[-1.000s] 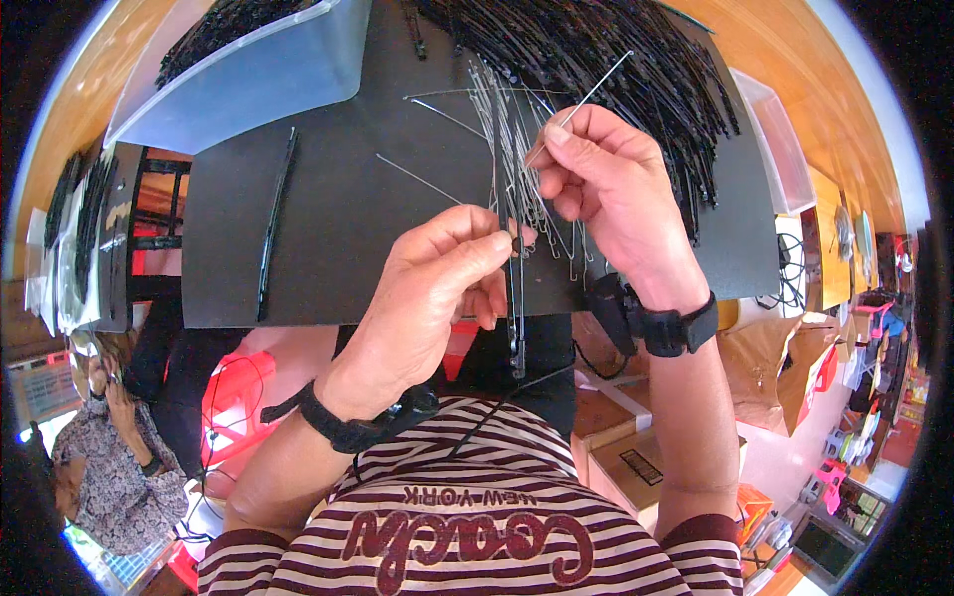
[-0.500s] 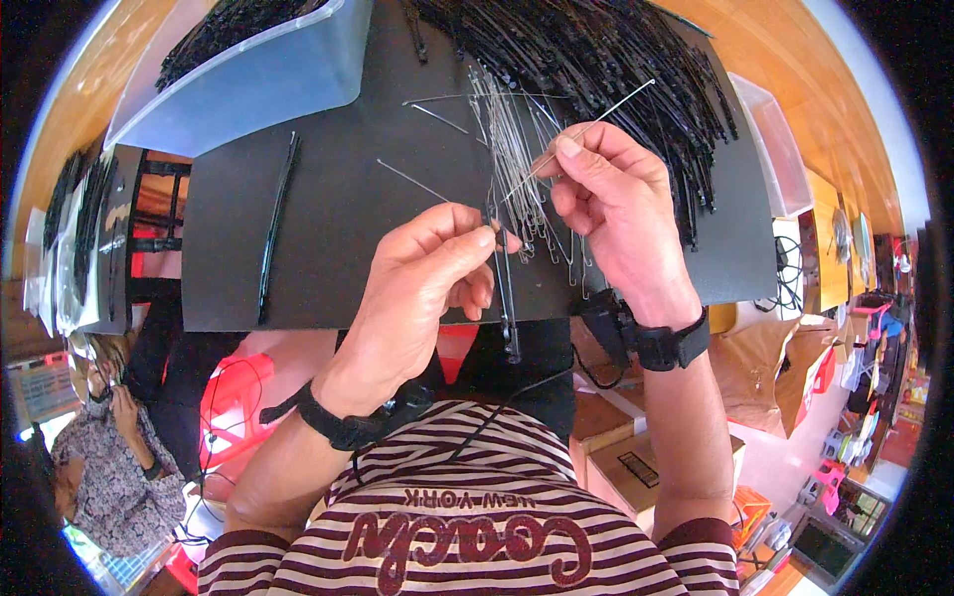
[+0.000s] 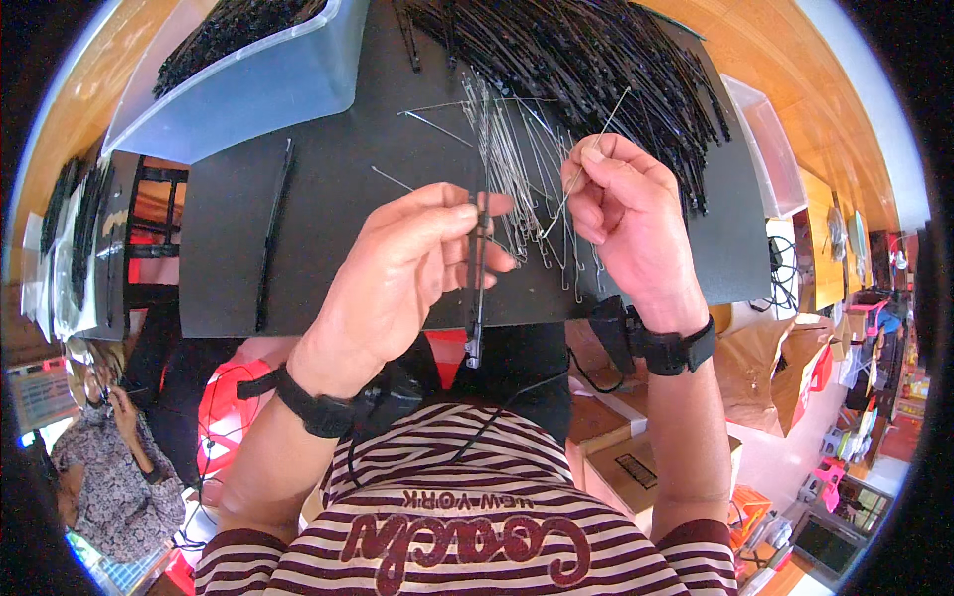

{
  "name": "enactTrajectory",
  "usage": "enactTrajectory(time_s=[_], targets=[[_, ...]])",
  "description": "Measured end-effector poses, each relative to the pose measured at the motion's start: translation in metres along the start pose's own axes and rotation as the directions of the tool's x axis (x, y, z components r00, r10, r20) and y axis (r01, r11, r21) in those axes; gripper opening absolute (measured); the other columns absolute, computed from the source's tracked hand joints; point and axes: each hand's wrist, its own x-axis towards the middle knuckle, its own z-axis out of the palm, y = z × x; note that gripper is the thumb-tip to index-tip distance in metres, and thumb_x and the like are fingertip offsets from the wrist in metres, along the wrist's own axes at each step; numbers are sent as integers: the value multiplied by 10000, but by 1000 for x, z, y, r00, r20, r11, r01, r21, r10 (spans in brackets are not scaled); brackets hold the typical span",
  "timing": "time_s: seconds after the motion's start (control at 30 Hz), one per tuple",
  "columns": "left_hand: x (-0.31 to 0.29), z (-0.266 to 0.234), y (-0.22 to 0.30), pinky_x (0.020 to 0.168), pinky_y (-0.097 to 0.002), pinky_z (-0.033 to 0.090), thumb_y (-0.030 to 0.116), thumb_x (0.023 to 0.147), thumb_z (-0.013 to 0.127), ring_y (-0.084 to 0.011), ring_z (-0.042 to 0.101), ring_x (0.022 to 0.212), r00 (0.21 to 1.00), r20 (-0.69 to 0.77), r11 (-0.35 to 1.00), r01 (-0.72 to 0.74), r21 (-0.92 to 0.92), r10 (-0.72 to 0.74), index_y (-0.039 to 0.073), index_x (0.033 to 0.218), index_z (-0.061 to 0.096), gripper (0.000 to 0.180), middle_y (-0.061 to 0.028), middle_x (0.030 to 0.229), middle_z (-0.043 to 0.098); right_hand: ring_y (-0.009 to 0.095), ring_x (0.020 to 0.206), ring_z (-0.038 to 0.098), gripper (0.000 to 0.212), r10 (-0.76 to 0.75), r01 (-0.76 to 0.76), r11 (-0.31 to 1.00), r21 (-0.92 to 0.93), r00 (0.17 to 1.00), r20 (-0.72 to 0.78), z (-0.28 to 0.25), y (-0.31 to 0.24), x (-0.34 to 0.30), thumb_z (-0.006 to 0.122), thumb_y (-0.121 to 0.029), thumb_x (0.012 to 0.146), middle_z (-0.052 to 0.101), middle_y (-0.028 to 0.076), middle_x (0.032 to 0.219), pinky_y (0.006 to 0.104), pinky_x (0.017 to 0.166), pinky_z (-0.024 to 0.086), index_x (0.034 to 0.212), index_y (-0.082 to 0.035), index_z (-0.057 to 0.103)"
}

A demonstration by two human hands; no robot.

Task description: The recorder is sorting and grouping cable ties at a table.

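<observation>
My left hand (image 3: 383,263) is closed, pinching a slim black strip (image 3: 475,323) that stands nearly upright in the picture, its lower end past the table's near edge. Between thumb and fingers of my right hand (image 3: 641,214) is a thin metal wire (image 3: 614,109), slanting up to the right, with a small bend at its top end. Beyond and between the hands lies a loose bunch of similar metal wires (image 3: 509,164), some with hooked ends. A large heap of black strips (image 3: 616,74) covers the far right of the dark table (image 3: 338,228).
One black strip (image 3: 273,238) lies alone on the left. A translucent bin (image 3: 268,94) full of black strips stands far left, and another clear bin (image 3: 770,159) at the right edge. Another person (image 3: 119,487) sits at lower left. Cardboard boxes (image 3: 631,462) are below right.
My left hand has shifted left, and its black strip stands straighter. The wire in my right hand has tilted steeper as that hand moved slightly right.
</observation>
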Motion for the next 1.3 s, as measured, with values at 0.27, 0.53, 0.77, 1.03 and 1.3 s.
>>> enactTrajectory(time_s=[0.27,0.53,0.77,1.03,1.3], targets=[[26,-1,-1,683,-279,467,165,886,501,-176,604,771,980,182,991,97,-97,-78,44,956,558,151,-106,1054,615,58,476,385,138,47,-46,999,-14,994,95,3,-3,-7,525,-151,890,549,44,711,184,418,277,838,-24,538],[47,-4,-9,646,-268,472,166,877,525,-135,583,696,974,203,988,118,-96,-97,38,886,579,140,-62,847,632,34,479,385,125,71,-53,993,-103,982,174,6,-4,-16,524,-155,897,546,2,687,175,412,258,816,-63,546],[49,-4,-6,594,-239,470,163,862,554,-104,564,624,994,95,998,61,-17,-60,38,834,604,138,-45,787,627,15,487,345,160,83,-42,984,-171,966,244,7,-3,-21,521,-162,914,528,10,702,151,418,241,852,-15,533],[48,-9,-8,617,-246,464,170,854,572,-94,570,643,996,75,994,29,106,-37,55,848,607,121,-19,779,626,10,497,352,143,70,22,915,-403,974,214,4,-1,-28,529,-139,908,522,-10,691,152,423,251,926,-2,566],[42,-2,-6,632,-238,483,146,855,578,-99,571,642,997,79,994,-22,108,14,35,839,606,116,-29,764,612,7,497,399,113,-7,41,912,-408,996,85,5,3,-26,525,-116,907,572,4,703,155,419,270,911,-16,576]])
